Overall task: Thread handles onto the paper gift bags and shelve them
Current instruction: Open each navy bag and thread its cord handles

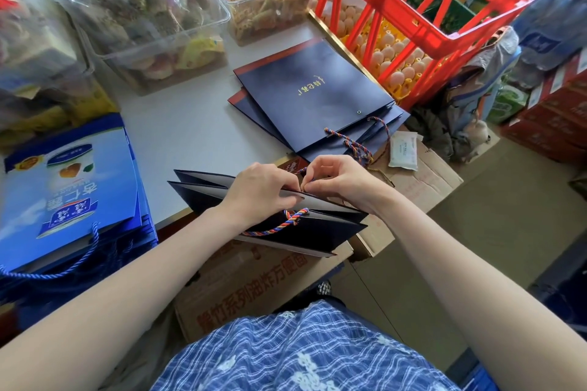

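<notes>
Bag [317, 228], folded flat, sits at the table [190, 124] edge: light, stiff paper, likely easily creased. Left hand [263, 187] grips its top rim; right hand [343, 181] pinches the limp cord [276, 225] end there. Best held beside the eyelet.

You've got a navy folded gift bag [305, 228] at frame center, multicolor rope handle [279, 225] threaded on near side; flat navy bag stack [314, 95] upper center, loose cords [355, 144] beside it.

I see matt navy paper gift bags [313, 95], a braided multicoloured cord handle [276, 225], glossy red plastic crate [413, 6], and rough brown cardboard box [254, 279].
</notes>
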